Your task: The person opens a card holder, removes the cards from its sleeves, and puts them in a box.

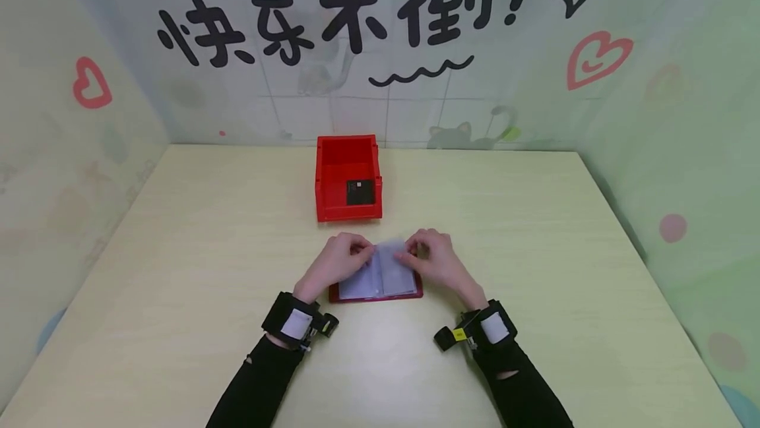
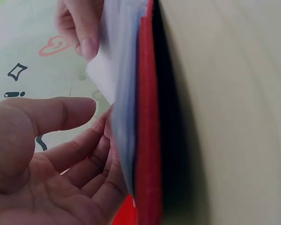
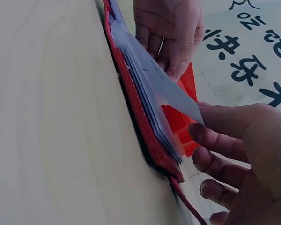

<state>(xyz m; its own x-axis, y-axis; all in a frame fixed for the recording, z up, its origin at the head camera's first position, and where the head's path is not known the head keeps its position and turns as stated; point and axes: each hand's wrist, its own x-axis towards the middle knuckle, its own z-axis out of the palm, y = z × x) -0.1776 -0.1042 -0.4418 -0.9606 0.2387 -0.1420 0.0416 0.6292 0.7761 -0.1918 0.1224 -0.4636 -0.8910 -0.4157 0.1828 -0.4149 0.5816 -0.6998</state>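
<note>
A small red-covered card holder (image 1: 406, 297) lies spread on the table with translucent plastic pages (image 1: 359, 286). My right hand (image 1: 432, 255) pinches the corner of one raised page (image 3: 166, 89) between thumb and index finger, lifting it off the stack. At the far left of the holder is my left hand (image 1: 347, 258). Its thumb stands apart from the other fingers, and the fingertips rest at the edge of the pages, as the left wrist view shows. A thin red strap (image 3: 185, 201) hangs from the cover in the right wrist view.
Behind the holder stands a red open-front bin (image 1: 347, 212) with a flat black item (image 1: 359, 192) inside. Printed cloth walls (image 1: 332, 111) border the pale wooden table (image 1: 225, 230) at the back and both sides. Each wrist carries a strapped camera.
</note>
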